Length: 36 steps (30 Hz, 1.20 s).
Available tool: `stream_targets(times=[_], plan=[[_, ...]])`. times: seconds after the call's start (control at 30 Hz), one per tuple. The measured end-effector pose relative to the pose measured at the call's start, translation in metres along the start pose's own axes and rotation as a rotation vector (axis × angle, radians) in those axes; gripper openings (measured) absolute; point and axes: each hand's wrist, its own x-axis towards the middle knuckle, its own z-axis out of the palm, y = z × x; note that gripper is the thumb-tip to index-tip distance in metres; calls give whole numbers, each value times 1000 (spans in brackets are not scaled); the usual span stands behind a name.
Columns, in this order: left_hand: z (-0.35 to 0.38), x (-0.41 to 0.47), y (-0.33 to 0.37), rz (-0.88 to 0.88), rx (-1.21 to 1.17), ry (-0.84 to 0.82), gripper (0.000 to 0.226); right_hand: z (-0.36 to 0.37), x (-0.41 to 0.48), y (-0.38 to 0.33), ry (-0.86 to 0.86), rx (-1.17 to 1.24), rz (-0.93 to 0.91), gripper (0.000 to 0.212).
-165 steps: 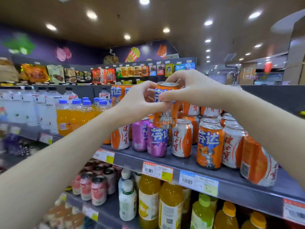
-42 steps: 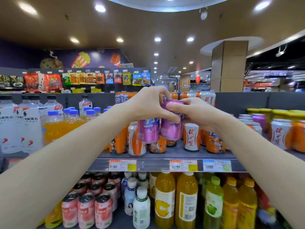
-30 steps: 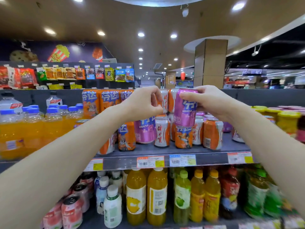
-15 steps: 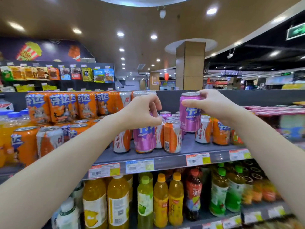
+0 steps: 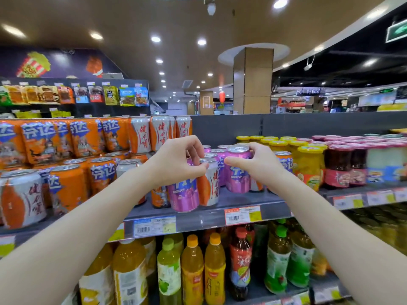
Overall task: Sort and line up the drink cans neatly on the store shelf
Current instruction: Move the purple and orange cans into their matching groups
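My right hand (image 5: 259, 167) is closed around a purple can (image 5: 237, 179) that stands low at the shelf (image 5: 242, 200), in front of a row of other purple cans (image 5: 217, 150). My left hand (image 5: 176, 161) pinches the top rim of a white-and-orange can (image 5: 209, 186) just left of it. The palm covers the top of a second purple can (image 5: 185, 195) at the shelf's front. An orange can (image 5: 159, 197) stands behind that one, partly hidden by my wrist.
Stacked orange cans (image 5: 66, 139) and white-and-orange cans (image 5: 19, 194) fill the shelf's left side. Yellow-lidded jars (image 5: 306, 164) and red jars (image 5: 339, 166) stand to the right. Price tags (image 5: 242, 214) line the shelf edge, with drink bottles (image 5: 193, 267) below.
My right hand has lowered the purple can from above the row down to shelf level. My left hand has shifted right onto the white-and-orange can. My view has turned to the right.
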Motion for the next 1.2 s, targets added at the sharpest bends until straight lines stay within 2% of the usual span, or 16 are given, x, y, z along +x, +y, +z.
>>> stream_targets(times=[0.1, 0.17, 0.3, 0.5, 0.6, 0.63, 0.7, 0.77, 0.8, 0.9, 1.0, 1.2], plan=[[0, 0, -1, 3, 32, 2, 20, 16, 6, 12, -13, -8, 1, 75], [0, 0, -2, 9, 43, 3, 20, 23, 8, 16, -20, -24, 19, 84], [-1, 3, 1, 14, 36, 47, 20, 31, 12, 24, -13, -27, 29, 87], [0, 12, 15, 58, 4, 77, 19, 25, 7, 25, -8, -27, 11, 75], [4, 17, 28, 103, -22, 91, 19, 16, -11, 15, 126, 65, -172, 53], [7, 19, 33, 118, -36, 91, 19, 12, -21, 10, 117, 121, -229, 50], [12, 23, 43, 148, -69, 89, 18, 5, -43, -1, -38, 188, -273, 49], [18, 29, 52, 174, -84, 96, 17, 6, -61, -5, -207, 157, -255, 52], [22, 31, 56, 181, -89, 96, 16, 8, -65, -4, -235, 152, -236, 58], [34, 38, 66, 191, -118, 97, 15, 14, -66, 3, -191, 231, -167, 70], [46, 43, 72, 160, -141, 95, 16, 12, -63, 10, -152, 258, -136, 58], [45, 51, 48, -4, -126, 152, 16, -6, -56, 35, -44, 265, -17, 53]])
